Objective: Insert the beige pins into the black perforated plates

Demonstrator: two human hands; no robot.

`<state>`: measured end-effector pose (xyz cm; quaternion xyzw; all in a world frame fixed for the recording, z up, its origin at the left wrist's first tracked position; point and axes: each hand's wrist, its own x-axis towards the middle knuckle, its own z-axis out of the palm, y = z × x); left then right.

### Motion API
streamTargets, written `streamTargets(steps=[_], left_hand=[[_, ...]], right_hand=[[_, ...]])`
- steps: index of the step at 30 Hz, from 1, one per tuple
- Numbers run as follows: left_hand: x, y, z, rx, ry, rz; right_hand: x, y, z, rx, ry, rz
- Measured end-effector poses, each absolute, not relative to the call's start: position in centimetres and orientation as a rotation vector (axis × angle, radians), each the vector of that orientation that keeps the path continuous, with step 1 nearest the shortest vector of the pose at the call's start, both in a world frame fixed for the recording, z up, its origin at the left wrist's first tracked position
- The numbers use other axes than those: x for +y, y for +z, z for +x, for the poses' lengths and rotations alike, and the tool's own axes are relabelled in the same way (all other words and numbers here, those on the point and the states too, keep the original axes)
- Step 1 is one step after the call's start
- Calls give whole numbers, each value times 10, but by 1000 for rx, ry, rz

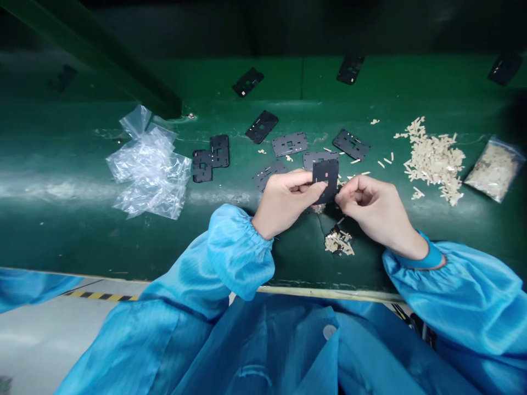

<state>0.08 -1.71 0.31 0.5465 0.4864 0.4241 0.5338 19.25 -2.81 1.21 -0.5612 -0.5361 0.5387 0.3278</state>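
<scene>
My left hand [282,202] is closed on a thin black plastic plate [328,169] with small cutouts, its thumb across the face. The plate is held upright above the green bench. My right hand [374,211] is pinched at the plate's lower right edge; whatever lies between its fingertips is too small or hidden to make out. Below the hands sits a small heap of cream-coloured strips [339,242] with dark bits among them. Just behind the held plate lie similar black plates, one partly covered by it [315,159] and another beside my left hand [269,173].
Clear plastic bags [150,164] are piled at the left. Two overlapping black plates [219,151] lie nearer the middle, with several more scattered behind. To the right are a large heap of cream strips [436,159] and a filled zip bag [494,169]. A green post [135,77] rises at back left.
</scene>
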Motion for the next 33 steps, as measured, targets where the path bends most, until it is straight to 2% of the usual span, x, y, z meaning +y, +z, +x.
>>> streamTargets(steps=[10, 19, 26, 33], left_hand=[[-18, 3, 2, 1101, 1002, 1142], [-16, -1, -4, 1002, 897, 931], [-15, 4, -4, 935, 879, 765], [-14, 5, -5, 878, 905, 727]], right_hand=[[-28, 12, 194, -1376, 1460, -1454], [-25, 18, 203, -1261, 1794, -1332], [-26, 17, 203, -1202, 1811, -1309], [-27, 12, 205, -1026, 2007, -1022]])
